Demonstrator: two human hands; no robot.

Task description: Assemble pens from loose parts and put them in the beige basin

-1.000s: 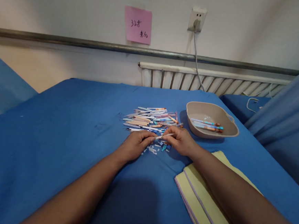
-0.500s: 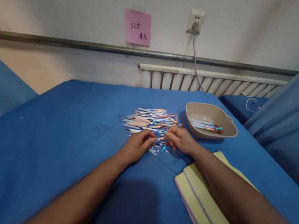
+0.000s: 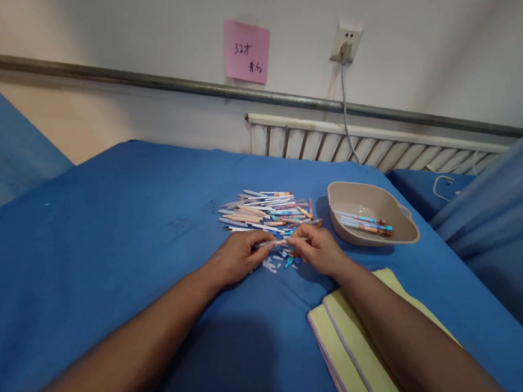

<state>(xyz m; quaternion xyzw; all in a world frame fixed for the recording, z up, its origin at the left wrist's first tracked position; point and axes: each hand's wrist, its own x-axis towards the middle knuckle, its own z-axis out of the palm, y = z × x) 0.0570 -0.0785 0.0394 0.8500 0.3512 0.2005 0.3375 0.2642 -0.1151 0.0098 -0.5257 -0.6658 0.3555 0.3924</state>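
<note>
My left hand (image 3: 237,259) and my right hand (image 3: 319,249) meet over the blue cloth, both pinched on one thin pen (image 3: 278,243) held level between them. Just beyond the fingers lies a loose pile of pens (image 3: 265,211) in white, orange, blue and pink. Small caps and bits (image 3: 279,261) are scattered on the cloth right under the hands. To the right of my right hand stands a beige bowl (image 3: 371,214) with a few pens lying in it.
A blue cloth (image 3: 110,232) covers the table. Folded yellow cloths (image 3: 346,346) lie under my right forearm. Behind are a radiator (image 3: 375,145), a wall socket with a plugged cable (image 3: 346,41), a pink note (image 3: 247,52) and a metal rail.
The hands have drawn closer together on the pen, with less of it showing between them. The view has shifted slightly.
</note>
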